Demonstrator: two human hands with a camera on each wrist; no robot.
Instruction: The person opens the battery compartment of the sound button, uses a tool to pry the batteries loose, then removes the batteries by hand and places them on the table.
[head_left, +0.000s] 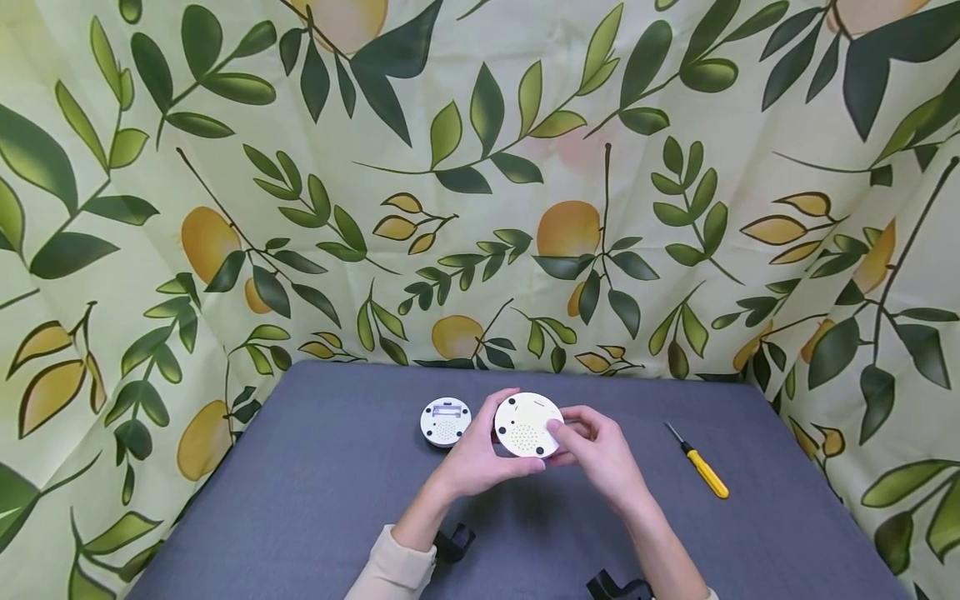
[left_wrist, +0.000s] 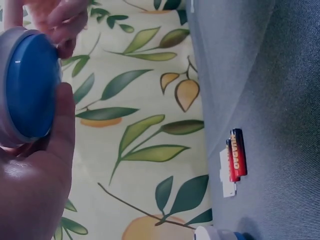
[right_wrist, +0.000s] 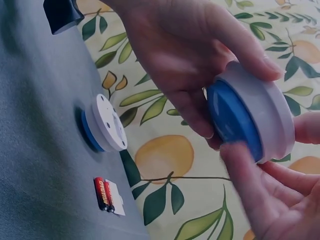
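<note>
My left hand (head_left: 480,454) grips a round white button device (head_left: 525,423) by its edge, holding it up over the table. Its white underside, with speaker holes and dark round feet, faces the head camera. The blue dome (right_wrist: 235,122) on its other side shows in both wrist views. My right hand (head_left: 600,454) pinches the right edge, thumb on the white underside and fingers behind. A second such device (head_left: 446,422) lies underside up on the table to the left, its battery compartment uncovered.
A yellow-handled screwdriver (head_left: 705,472) lies on the right of the grey table (head_left: 315,500). Two red-and-black batteries (right_wrist: 104,194) lie by a small white piece (right_wrist: 116,197), near the second device. A leaf-and-fruit patterned cloth (head_left: 487,250) hangs around the back and sides.
</note>
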